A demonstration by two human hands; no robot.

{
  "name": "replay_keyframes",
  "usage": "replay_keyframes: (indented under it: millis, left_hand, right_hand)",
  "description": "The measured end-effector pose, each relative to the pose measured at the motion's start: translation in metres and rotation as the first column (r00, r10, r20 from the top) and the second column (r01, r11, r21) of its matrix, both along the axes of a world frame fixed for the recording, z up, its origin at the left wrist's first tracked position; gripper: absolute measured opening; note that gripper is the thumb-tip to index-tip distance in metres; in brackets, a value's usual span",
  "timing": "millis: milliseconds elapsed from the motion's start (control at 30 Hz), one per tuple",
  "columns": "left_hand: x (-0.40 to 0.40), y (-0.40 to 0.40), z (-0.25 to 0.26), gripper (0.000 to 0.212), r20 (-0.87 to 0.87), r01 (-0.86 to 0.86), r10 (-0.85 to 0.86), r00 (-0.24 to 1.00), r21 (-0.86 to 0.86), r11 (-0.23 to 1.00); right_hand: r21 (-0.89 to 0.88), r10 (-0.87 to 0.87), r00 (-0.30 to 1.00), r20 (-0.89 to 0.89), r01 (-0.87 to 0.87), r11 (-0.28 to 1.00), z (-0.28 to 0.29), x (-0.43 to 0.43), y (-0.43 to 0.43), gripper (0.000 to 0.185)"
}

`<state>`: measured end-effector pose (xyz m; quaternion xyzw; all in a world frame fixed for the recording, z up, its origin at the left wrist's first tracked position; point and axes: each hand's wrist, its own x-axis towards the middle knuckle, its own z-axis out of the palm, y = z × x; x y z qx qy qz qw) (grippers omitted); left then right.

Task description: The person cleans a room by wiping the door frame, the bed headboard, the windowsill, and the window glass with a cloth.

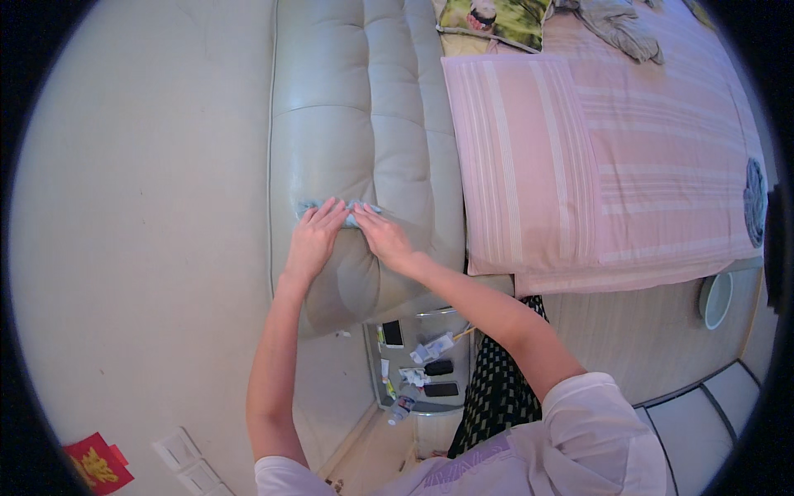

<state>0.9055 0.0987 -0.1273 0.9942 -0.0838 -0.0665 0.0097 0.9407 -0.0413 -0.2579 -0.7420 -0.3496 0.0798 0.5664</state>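
A light blue cloth [351, 219] lies bunched against the tufted grey leather headboard [322, 149] of a bed. Both hands bear on it near the headboard's near end. My left hand [315, 237] has its fingers over the cloth's left part. On the right part are the fingertips of my right hand [386, 237], angled in towards the left one. The hands nearly meet at the fingers, and much of the cloth is hidden beneath them.
Right of the headboard are a pink striped pillow [515, 167] and bedsheet [670, 186]. Below it, a bedside table [409, 322] bears phones, a plastic bottle [404, 402] and small packets. A pale wall [155, 217] rises at left; a basin [718, 301] sits at right.
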Motion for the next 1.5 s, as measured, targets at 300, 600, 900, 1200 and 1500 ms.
replay_keyframes:
  millis: [300,600,900,1200,1500]
  left_hand:
    - [0.054,0.003,0.023,0.049,0.073,0.069,-0.075,0.995,0.086,0.994]
    - [0.063,0.026,0.001,0.047,0.095,-0.108,0.108,0.990,-0.005,0.994]
    - [0.072,0.025,-0.028,0.055,0.149,-0.306,0.278,0.949,0.227,0.925]
    - [0.114,0.040,-0.037,0.051,0.147,-0.232,0.200,0.969,0.249,0.940]
    - [0.148,0.053,-0.053,0.054,0.173,-0.188,0.153,0.973,0.213,0.959]
  right_hand:
    - [0.181,-0.145,0.989,-0.011,0.145,0.973,0.033,0.070,0.003,0.030]
    - [0.012,-0.043,0.997,-0.070,0.044,0.999,0.010,0.093,0.034,0.045]
    - [0.149,-0.007,0.816,-0.578,0.114,0.982,0.003,0.071,0.068,0.060]
    - [0.148,-0.111,0.801,-0.588,0.242,0.959,-0.021,0.093,0.113,0.063]
    - [0.113,-0.175,0.867,-0.466,0.255,0.960,-0.036,0.131,0.125,0.062]
